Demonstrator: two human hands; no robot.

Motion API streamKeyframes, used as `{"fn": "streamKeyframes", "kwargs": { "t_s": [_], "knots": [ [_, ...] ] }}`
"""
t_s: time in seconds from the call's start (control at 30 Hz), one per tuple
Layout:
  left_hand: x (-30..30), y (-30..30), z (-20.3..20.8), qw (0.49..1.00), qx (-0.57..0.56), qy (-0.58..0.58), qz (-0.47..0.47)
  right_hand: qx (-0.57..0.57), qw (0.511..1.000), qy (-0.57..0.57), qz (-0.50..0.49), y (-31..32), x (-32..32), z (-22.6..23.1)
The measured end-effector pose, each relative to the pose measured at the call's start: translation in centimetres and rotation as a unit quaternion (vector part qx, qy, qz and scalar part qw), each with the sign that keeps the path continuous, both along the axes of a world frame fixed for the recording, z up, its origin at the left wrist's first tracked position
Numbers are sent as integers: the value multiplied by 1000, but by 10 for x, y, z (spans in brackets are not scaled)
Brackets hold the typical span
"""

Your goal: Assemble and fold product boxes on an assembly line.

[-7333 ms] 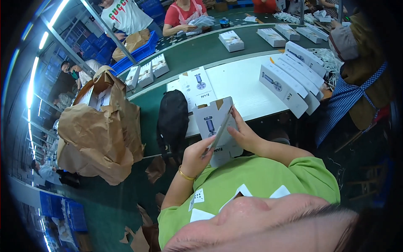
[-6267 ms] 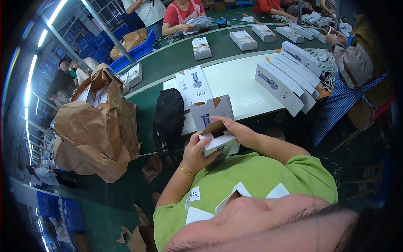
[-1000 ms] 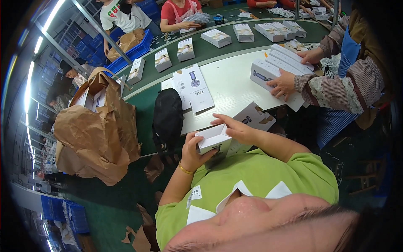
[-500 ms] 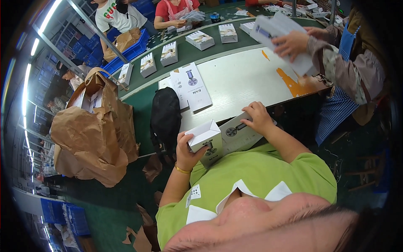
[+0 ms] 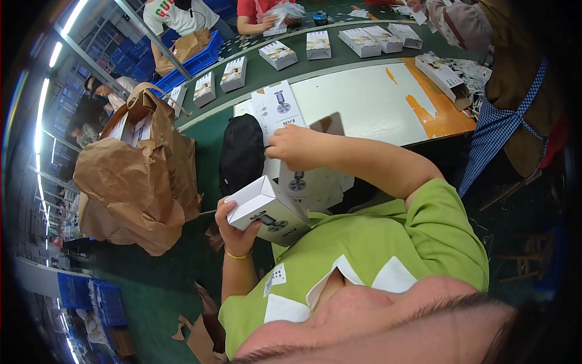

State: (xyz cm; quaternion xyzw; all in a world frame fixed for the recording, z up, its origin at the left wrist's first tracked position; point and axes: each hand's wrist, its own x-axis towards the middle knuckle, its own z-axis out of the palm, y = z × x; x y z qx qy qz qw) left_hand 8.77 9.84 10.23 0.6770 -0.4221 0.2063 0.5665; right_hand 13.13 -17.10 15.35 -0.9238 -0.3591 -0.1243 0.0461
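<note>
My left hand (image 5: 237,229) grips a white fan box (image 5: 273,209) with fan drawings on its side, held tilted just in front of my body. Its white end faces up and looks closed. My right hand (image 5: 294,147) reaches across to the left, fingers curled in above a flat printed carton (image 5: 297,184). Whatever those fingers pinch is hidden. Beyond that hand, another flat white carton (image 5: 282,103) lies on the table. A black bag (image 5: 241,155) rests to the left of both hands.
A large brown paper sack (image 5: 136,182) with white boxes stands at left. Printed boxes (image 5: 277,54) line the green belt (image 5: 254,76) across the back. Another box (image 5: 441,76) lies near shredded scraps at the right, beside a co-worker in a blue checked apron (image 5: 503,124).
My right hand has moved left, over the flat cartons. The box in my left hand has shifted left and tilted. The co-worker has drawn back, and more boxes show at the right of the belt.
</note>
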Motion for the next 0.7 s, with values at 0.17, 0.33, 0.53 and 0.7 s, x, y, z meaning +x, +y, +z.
{"fn": "streamKeyframes", "kwargs": {
  "t_s": [0.17,0.33,0.53,0.7],
  "knots": [
    [-8,12,13,996,-49,66,-14,-62,996,18,69,51,25,22],
    [1,16,27,971,-161,176,-5,-16,989,144,42,59,63,26],
    [11,18,18,971,-137,195,-7,5,971,236,30,65,81,3],
    [28,12,3,960,-126,250,-11,20,995,43,88,54,83,-12]
  ]
}}
